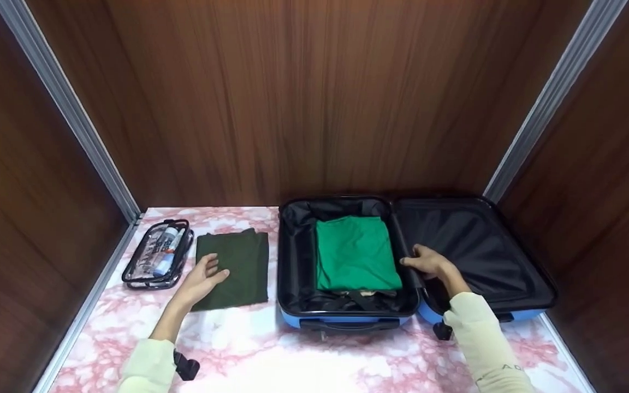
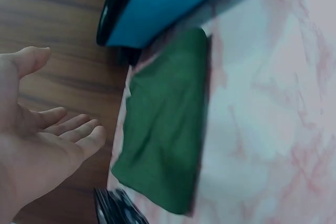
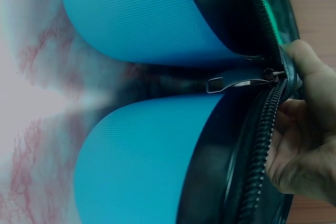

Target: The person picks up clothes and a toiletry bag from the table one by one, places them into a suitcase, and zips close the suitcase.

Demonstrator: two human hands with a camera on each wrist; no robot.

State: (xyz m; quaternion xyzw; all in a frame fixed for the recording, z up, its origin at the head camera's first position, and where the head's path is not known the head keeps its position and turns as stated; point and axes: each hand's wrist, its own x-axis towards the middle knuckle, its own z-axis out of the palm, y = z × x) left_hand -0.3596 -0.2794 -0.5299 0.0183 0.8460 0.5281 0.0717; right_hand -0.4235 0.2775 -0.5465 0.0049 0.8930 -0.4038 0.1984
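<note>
An open suitcase [image 1: 347, 315] with a blue shell and black lining lies on the table. A bright green folded cloth [image 1: 355, 254] rests in its left half. My right hand [image 1: 429, 262] is at the inner edge between the two halves, thumb on one side and fingers on the other, holding the edge beside the zipper [image 3: 265, 135]. My left hand [image 1: 202, 281] hovers over a dark green folded cloth [image 1: 243, 267], apart from it, fingers loosely bent and palm bare in the left wrist view.
A clear pouch with black trim [image 1: 156, 256], holding bottles, stands at the far left. The suitcase lid [image 1: 473, 251] lies spread to the right. Brown wood-grain walls [image 1: 314, 109] enclose the marbled pink-and-white tabletop [image 1: 271, 355].
</note>
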